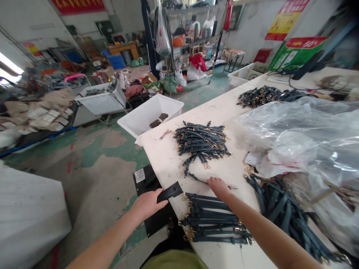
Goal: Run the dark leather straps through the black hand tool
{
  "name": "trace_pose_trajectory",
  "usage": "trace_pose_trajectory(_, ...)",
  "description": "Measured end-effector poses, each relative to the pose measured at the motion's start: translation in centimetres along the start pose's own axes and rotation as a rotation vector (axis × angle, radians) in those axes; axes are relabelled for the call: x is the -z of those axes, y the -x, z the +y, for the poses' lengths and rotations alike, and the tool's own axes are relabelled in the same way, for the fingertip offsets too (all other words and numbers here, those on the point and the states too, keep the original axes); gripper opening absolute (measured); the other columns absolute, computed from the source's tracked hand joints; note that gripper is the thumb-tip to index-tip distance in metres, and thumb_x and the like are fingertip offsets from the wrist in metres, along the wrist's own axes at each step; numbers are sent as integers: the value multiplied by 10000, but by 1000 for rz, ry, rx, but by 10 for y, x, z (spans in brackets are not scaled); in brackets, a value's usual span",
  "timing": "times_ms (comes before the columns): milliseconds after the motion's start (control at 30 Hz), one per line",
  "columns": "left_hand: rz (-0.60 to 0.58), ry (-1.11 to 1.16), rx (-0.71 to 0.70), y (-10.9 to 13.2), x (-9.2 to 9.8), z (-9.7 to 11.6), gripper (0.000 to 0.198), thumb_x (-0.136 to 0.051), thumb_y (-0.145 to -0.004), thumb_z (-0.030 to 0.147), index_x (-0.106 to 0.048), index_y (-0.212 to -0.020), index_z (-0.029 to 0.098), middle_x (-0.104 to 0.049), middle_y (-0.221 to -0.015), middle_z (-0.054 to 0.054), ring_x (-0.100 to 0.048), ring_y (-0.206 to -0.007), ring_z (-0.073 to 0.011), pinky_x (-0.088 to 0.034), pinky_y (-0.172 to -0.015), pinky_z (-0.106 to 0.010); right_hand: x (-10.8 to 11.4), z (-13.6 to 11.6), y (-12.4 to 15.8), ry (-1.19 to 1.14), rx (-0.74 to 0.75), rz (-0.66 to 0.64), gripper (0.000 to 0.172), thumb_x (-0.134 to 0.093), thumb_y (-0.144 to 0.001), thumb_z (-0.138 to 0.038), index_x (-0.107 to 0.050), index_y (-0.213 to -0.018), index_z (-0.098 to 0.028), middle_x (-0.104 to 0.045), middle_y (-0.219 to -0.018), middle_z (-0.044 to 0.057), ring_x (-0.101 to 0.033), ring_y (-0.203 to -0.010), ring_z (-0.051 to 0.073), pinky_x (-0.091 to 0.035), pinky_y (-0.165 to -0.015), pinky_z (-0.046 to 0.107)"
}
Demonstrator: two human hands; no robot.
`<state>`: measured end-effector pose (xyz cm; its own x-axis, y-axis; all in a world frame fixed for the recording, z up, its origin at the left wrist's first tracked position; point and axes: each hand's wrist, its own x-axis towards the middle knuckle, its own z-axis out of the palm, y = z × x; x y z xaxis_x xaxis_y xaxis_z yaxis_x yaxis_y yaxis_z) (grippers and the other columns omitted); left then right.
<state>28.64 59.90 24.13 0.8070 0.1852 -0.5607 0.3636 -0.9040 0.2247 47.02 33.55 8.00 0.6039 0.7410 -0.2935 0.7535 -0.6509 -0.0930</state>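
My left hand [150, 203] is wrapped round a flat, dark handle-like piece [171, 190] with a squared end, at the table's near-left edge. Below it, beside the table, is a black box-like panel [157, 220] bearing a white label. My right hand [218, 187] has its fingers closed on a thin dark strap [198, 179] lying on the white table, whose metal clasp shows just right of the hand. Nearer to me lies a row of dark blue straps [210, 220] with gold-coloured clips. A larger pile of similar straps [202, 140] sits beyond my right hand.
More straps [283, 213] lie at the right beside clear plastic sheeting [303, 127], and another pile [260, 96] is farther back. Small scissors [165, 134] rest near the table's left edge. A white bin [134, 121] stands against the far-left side.
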Motion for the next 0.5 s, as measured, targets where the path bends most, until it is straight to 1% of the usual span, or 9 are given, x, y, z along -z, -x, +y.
trace_pose_trajectory(67, -1, -12, -4, 0, 1, 3, 472, -374, -725, 548, -476, -1089, 267, -626, -961, -49, -578, -849, -205, -410, -679, -261, 3, -7, -2, -28, -31, 17, 173, -454, -775, -164, -487, -944, -179, -491, -930, 96, -488, -851, 199, -328, -708, 292)
trace_pose_trajectory(133, 1, -25, -11, 0, 2, 8, 481, -371, -724, 553, -470, -1097, 266, -622, -970, -50, -576, -856, -206, -409, -671, -258, 6, -19, -10, -85, -60, 45, 234, -470, -780, -262, -472, -1003, -192, -480, -968, 91, -488, -857, 197, -330, -696, 280)
trace_pose_trajectory(200, 1, -40, -25, 0, 4, 13, 489, -365, -723, 560, -466, -1101, 268, -620, -973, -49, -574, -855, -207, -408, -660, -259, 7, -34, -21, -172, -100, 58, 269, -435, -799, -310, -461, -1048, -210, -473, -988, 79, -496, -844, 178, -329, -680, 261)
trace_pose_trajectory(267, -8, -58, -33, 1, 6, 18, 491, -359, -723, 564, -466, -1102, 270, -620, -973, -45, -574, -850, -206, -407, -659, -260, 6, -47, -30, -271, -159, 41, 265, -403, -813, -314, -472, -1049, -217, -473, -986, 65, -507, -803, 150, -326, -657, 242)
trace_pose_trajectory(333, -27, -76, -30, 0, 6, 21, 489, -354, -724, 568, -473, -1096, 273, -622, -965, -42, -575, -844, -204, -406, -662, -261, 3, -54, -33, -352, -192, 33, 254, -414, -803, -304, -488, -1032, -221, -469, -989, 53, -512, -771, 130, -322, -644, 229)
trace_pose_trajectory(433, -52, -107, -24, -4, 2, 24, 498, -373, -713, 574, -480, -1096, 274, -626, -951, -42, -577, -843, -206, -410, -668, -260, -3, -55, -28, -428, -152, 74, 240, -440, -784, -287, -507, -1006, -223, -470, -980, 39, -508, -780, 121, -318, -661, 217)
trace_pose_trajectory(500, -54, -132, -46, -12, -4, 28, 513, -383, -708, 576, -469, -1117, 276, -629, -943, -45, -579, -839, -210, -415, -674, -266, -7, -52, -24, -467, -136, 115, 232, -423, -796, -293, -517, -994, -219, -477, -963, 35, -504, -791, 117, -316, -676, 211)
